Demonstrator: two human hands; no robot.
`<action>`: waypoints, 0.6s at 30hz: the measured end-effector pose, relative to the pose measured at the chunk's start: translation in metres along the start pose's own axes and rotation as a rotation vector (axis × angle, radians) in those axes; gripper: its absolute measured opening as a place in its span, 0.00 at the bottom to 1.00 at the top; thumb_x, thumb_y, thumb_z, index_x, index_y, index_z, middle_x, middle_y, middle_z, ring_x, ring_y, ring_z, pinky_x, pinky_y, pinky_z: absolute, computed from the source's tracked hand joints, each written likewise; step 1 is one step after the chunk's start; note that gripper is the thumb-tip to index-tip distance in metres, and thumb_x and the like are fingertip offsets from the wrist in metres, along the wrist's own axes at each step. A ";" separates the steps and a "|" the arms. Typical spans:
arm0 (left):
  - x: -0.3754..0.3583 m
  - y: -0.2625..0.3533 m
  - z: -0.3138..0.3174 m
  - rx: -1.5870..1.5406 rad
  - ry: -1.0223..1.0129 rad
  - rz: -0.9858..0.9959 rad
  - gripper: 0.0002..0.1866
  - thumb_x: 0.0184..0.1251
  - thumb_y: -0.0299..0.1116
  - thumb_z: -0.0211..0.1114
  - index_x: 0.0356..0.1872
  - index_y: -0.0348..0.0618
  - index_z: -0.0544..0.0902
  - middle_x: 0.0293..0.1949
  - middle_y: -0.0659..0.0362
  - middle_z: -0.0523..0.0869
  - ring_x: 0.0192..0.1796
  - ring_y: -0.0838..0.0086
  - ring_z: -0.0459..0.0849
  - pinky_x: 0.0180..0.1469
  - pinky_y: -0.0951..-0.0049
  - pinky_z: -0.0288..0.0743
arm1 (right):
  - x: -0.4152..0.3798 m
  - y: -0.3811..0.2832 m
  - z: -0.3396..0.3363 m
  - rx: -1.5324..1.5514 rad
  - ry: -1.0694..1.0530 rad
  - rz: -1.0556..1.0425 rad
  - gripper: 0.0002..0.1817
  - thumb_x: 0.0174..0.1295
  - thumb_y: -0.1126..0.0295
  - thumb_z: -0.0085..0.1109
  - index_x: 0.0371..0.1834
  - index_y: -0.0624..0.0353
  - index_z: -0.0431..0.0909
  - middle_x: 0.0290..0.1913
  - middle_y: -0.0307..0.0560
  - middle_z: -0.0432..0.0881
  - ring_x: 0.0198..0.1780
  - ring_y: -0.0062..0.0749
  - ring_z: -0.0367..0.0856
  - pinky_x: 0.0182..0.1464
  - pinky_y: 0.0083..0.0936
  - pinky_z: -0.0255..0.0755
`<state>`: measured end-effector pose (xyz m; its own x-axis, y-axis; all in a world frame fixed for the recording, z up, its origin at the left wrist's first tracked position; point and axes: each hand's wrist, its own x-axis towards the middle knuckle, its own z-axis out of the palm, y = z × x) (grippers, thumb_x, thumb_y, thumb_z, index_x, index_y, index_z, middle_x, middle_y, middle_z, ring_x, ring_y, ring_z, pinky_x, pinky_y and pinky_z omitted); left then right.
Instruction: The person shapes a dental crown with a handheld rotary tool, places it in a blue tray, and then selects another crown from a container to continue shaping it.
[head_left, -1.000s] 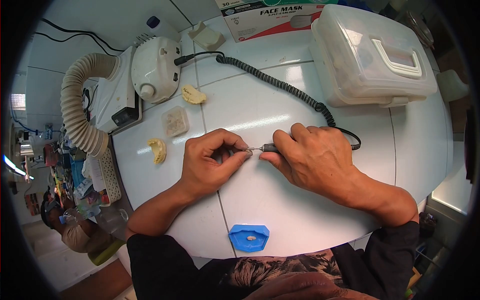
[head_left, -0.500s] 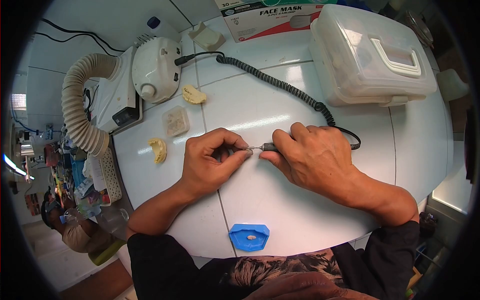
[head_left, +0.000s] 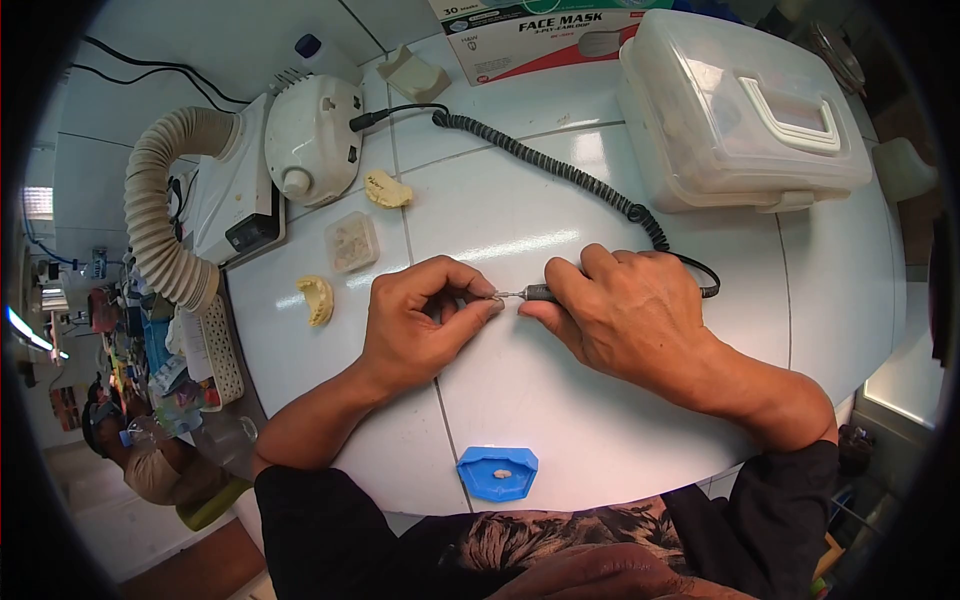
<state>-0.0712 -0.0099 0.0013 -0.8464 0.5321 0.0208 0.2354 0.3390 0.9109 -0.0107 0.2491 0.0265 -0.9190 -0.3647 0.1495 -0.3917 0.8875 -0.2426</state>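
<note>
My right hand (head_left: 630, 310) is wrapped round the dark handpiece (head_left: 540, 293) of a rotary drill, its thin metal bit pointing left. Thumb and fingertips of my left hand (head_left: 425, 315) pinch a tiny piece at the tip of that bit; the fingers hide most of it, so its kind does not show. Tip and pinched piece appear to touch. A black coiled cord (head_left: 560, 162) runs from the handpiece to a white control unit (head_left: 315, 140). Close to my body lies a blue tray (head_left: 480, 487) with a small pinkish piece (head_left: 502, 474) in it.
Left of my hands are two yellowish dental casts (head_left: 388, 190) (head_left: 316, 300) and a small clear box (head_left: 352, 243). A ribbed hose (head_left: 150, 200) curves at the far left. A translucent carry case (head_left: 690, 120) and a face mask box (head_left: 550, 42) stand at the back.
</note>
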 end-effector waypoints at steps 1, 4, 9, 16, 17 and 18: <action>0.000 0.000 0.000 -0.001 -0.001 0.001 0.06 0.68 0.24 0.82 0.42 0.39 0.93 0.35 0.62 0.95 0.27 0.87 0.81 0.29 0.81 0.71 | 0.000 0.000 0.001 -0.019 0.002 0.002 0.26 0.78 0.41 0.68 0.34 0.51 0.82 0.23 0.41 0.80 0.20 0.33 0.85 0.21 0.33 0.75; -0.001 0.008 -0.004 0.029 -0.068 -0.072 0.06 0.70 0.18 0.79 0.44 0.34 0.90 0.40 0.60 0.94 0.38 0.87 0.86 0.37 0.85 0.74 | 0.000 0.000 0.001 -0.021 0.015 0.002 0.26 0.78 0.40 0.69 0.34 0.51 0.82 0.23 0.41 0.80 0.20 0.33 0.85 0.21 0.32 0.76; 0.000 0.005 -0.004 0.018 -0.043 -0.039 0.06 0.69 0.22 0.81 0.43 0.37 0.92 0.37 0.61 0.95 0.29 0.88 0.81 0.31 0.82 0.71 | 0.000 0.001 0.000 0.043 -0.005 -0.002 0.26 0.78 0.43 0.69 0.34 0.57 0.82 0.24 0.48 0.83 0.20 0.39 0.87 0.20 0.36 0.77; 0.000 0.000 -0.002 0.014 -0.022 0.018 0.06 0.68 0.23 0.81 0.42 0.38 0.93 0.35 0.62 0.95 0.25 0.88 0.79 0.28 0.81 0.70 | 0.001 0.001 -0.002 0.039 -0.019 0.002 0.26 0.78 0.43 0.68 0.34 0.56 0.83 0.24 0.48 0.84 0.21 0.40 0.87 0.21 0.36 0.78; 0.000 0.001 -0.003 0.016 -0.023 0.012 0.06 0.68 0.23 0.81 0.42 0.38 0.93 0.35 0.62 0.95 0.25 0.88 0.79 0.28 0.81 0.70 | 0.001 0.001 -0.002 0.040 -0.029 0.007 0.26 0.78 0.43 0.68 0.34 0.56 0.83 0.24 0.48 0.84 0.21 0.40 0.87 0.20 0.36 0.78; -0.001 0.001 -0.003 0.017 -0.024 0.005 0.06 0.68 0.23 0.81 0.42 0.38 0.93 0.35 0.62 0.95 0.25 0.88 0.79 0.28 0.81 0.70 | 0.001 0.001 -0.003 0.041 -0.039 0.011 0.26 0.79 0.43 0.68 0.34 0.56 0.83 0.24 0.48 0.84 0.21 0.40 0.87 0.20 0.37 0.78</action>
<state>-0.0722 -0.0126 0.0035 -0.8336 0.5522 0.0150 0.2477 0.3493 0.9037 -0.0117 0.2505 0.0292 -0.9242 -0.3661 0.1092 -0.3819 0.8796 -0.2835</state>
